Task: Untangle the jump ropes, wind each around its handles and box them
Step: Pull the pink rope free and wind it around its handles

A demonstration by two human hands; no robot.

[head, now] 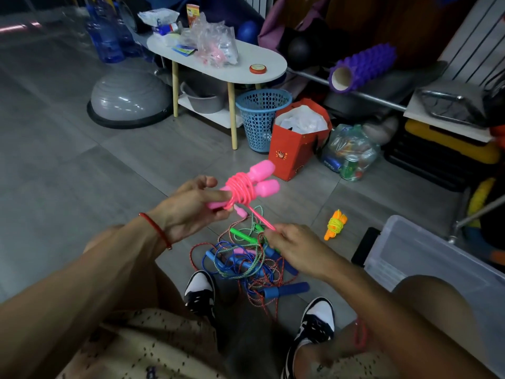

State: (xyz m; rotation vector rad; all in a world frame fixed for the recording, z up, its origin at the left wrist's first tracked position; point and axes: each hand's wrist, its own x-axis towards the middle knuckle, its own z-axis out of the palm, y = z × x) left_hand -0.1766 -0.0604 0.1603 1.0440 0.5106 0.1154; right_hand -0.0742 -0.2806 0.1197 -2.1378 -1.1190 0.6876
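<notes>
My left hand (191, 209) grips two pink handles (262, 177) held side by side, with pink rope (241, 191) coiled around their middle. A short taut end of that pink rope runs down to my right hand (289, 247), which pinches it. Below my hands, a tangle of ropes (246, 266) with blue, green and red cords and blue handles (287, 290) lies on the floor between my shoes. A wound orange-handled rope with yellow cord (335, 225) lies on the floor to the right. A clear plastic box (426, 258) stands at the right.
A white oval side table (246, 69) with bags on it stands ahead, with a blue mesh basket (261, 119) and a red paper bag (296, 143) beside it. A grey balance dome (129, 98) sits left. A purple foam roller (360, 68) and gym gear fill the right.
</notes>
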